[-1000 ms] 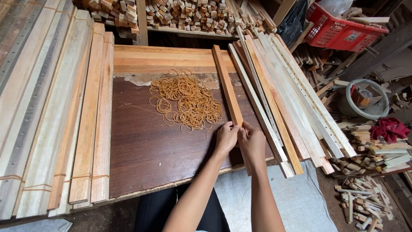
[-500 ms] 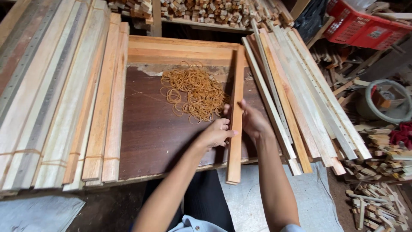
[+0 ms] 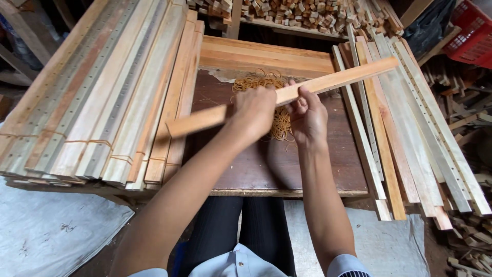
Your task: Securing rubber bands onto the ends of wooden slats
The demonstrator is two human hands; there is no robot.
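So on the far left there's a big bundled stack of long pale wooden slats lying on the dark brown wooden worktable. Moving in, the left hand is closed around a long light-brown wooden strip, held up crosswise above the table, tilted up toward the right. Right beside it the right hand pinches the same strip, fingers wrapped on it. Underneath sits a pile of tan rubber bands. Further right, more loose pale wooden slats lie fanned out.
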